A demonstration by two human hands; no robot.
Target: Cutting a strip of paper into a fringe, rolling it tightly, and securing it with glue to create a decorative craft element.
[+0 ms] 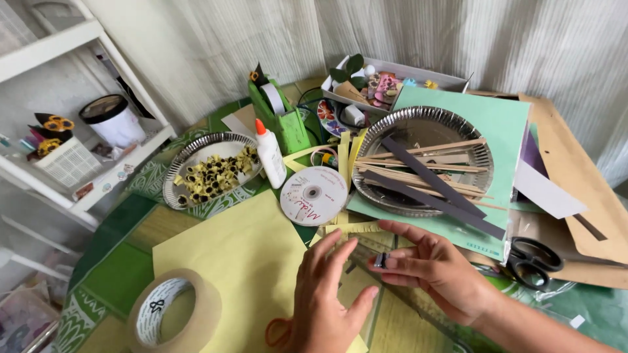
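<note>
Low at the bottom centre, the left hand (325, 307) lies spread and slack, fingers fanned out flat over the yellow paper sheet (242, 261), gripping nothing. Right beside it, at lower right of centre, the right hand (437, 269) pinches a small dark rolled strip (380, 261) between thumb and fingertips, just clear of the left hand's fingertips. Under both hands runs a clear ruler (418, 307), slanting toward the lower right. Bottom left, a big roll of tan tape (174, 312) sits on the green patterned table cover (118, 268). Up at centre, a white disc (313, 195) lies flat, and just to its upper left stands a white glue bottle (269, 154) with an orange tip. Left of the bottle, a foil plate (190, 149) carries a heap of little yellow and dark paper rolls (216, 175). Upper right of centre, a second foil plate (392, 124) holds wooden sticks (425, 167) and long dark paper strips (432, 186), resting on pale green card (504, 124). Black scissors (533, 261) lie at the right edge, well apart from the right hand.
</note>
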